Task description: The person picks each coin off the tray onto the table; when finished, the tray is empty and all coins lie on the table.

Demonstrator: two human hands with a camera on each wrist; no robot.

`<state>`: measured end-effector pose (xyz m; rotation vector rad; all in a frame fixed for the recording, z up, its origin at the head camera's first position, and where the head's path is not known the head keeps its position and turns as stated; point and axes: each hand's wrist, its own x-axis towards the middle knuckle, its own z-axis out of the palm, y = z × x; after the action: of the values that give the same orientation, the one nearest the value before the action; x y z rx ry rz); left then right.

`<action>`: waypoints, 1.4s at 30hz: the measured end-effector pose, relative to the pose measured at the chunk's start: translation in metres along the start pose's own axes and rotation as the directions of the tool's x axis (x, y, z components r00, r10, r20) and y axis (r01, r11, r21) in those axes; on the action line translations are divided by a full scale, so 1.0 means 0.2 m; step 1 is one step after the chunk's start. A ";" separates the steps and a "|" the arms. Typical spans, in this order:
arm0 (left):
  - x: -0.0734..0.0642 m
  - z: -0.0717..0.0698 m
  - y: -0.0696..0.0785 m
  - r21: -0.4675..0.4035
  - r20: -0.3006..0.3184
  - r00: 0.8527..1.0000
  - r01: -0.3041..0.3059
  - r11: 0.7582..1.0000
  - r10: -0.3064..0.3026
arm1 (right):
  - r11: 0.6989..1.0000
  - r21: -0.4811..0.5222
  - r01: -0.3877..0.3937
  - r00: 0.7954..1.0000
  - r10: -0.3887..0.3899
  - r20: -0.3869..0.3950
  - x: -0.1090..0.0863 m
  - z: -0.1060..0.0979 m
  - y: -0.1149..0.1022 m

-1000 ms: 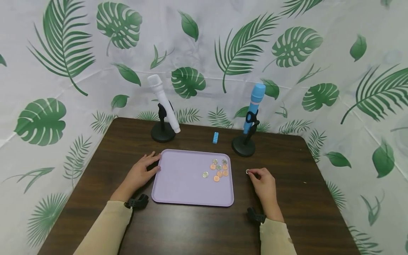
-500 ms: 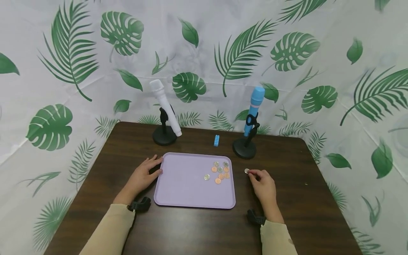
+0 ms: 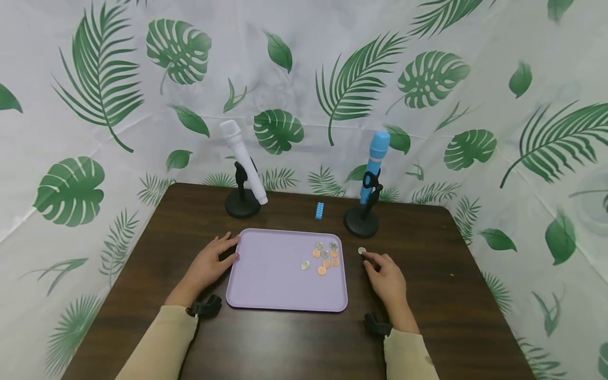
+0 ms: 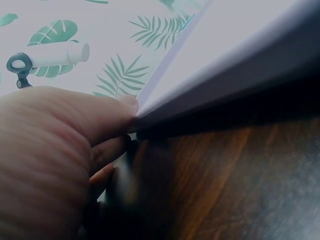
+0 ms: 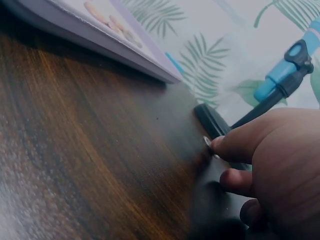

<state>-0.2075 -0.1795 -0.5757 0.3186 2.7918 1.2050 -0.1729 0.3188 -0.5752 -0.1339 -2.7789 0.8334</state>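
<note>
A lavender tray point(image 3: 266, 279) lies on the dark wooden table, with several silver and copper coins point(image 3: 325, 258) gathered on its right side. My left hand point(image 3: 209, 266) rests at the tray's left edge, fingers extended; in the left wrist view the thumb point(image 4: 107, 112) touches the rim. To the right of the tray, my right hand point(image 3: 387, 277) pinches a silver coin point(image 3: 362, 250) at its fingertips. In the right wrist view this coin point(image 5: 207, 142) shows as a thin tilted disc, partly hidden by a fingertip, close above the table.
Behind the tray stand a white microphone point(image 3: 244, 161) and a blue microphone point(image 3: 375, 158), each in a black round-based stand. A small light-blue studded block point(image 3: 320, 210) lies between them. A leaf-patterned cloth point(image 3: 294, 68) hangs behind the table point(image 3: 285, 343).
The coin in my right hand has turned from edge-on to showing more of its face. That hand has shifted slightly toward the tray. The left hand stays at the tray's edge.
</note>
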 end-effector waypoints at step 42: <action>0.01 0.00 -0.02 0.005 -0.009 0.999 -0.035 0.999 0.035 | 0.950 0.306 0.067 0.974 -0.129 0.188 -0.11 0.13 -0.29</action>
<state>-0.2102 -0.1818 -0.5794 0.3651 2.8092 1.2099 -0.1601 0.2526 -0.5681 0.1524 -2.7734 1.2932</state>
